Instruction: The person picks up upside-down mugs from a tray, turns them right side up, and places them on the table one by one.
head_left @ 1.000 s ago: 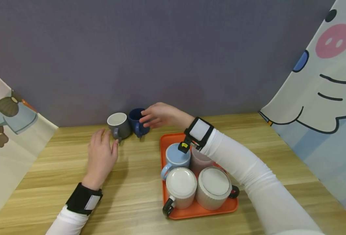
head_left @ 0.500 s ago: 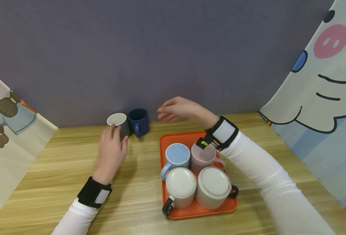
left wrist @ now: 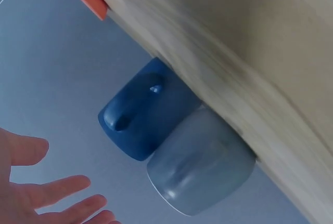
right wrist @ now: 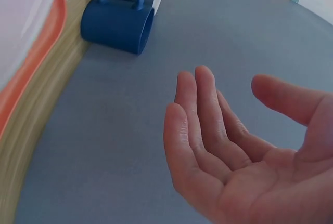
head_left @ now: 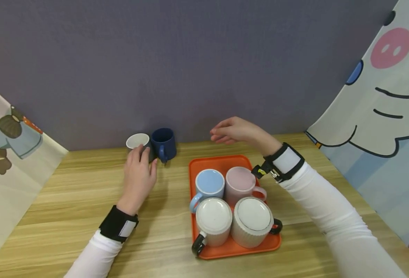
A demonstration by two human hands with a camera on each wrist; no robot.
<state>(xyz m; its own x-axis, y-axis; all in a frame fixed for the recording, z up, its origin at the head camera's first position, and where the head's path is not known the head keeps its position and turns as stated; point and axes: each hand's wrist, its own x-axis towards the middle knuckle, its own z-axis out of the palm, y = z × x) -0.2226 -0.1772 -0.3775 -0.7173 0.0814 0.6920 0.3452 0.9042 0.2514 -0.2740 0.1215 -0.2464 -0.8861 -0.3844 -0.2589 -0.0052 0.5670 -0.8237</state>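
At the back of the table stand a grey mug (head_left: 137, 141) with a white inside and a dark blue mug (head_left: 164, 144), side by side and upright. My left hand (head_left: 139, 178) is just in front of the grey mug, its fingers spread and overlapping it in the head view. In the left wrist view those fingers show apart from both mugs and hold nothing. Over the far side of the orange tray (head_left: 218, 163) hovers my right hand (head_left: 237, 130), with loosely bent fingers and nothing in them. The dark blue mug lies well to its left.
Upside down on the tray are a light blue mug (head_left: 209, 182), a pink mug (head_left: 240, 179) and two whitish mugs with black handles, one plain (head_left: 214, 217) and one ribbed (head_left: 253, 218). A grey wall (head_left: 204, 69) rises behind the wooden table (head_left: 68, 208).
My right hand has moved right, away from the dark blue mug to above the tray's far side. My left hand has shifted right and forward toward the grey mug. All the mugs stay put.
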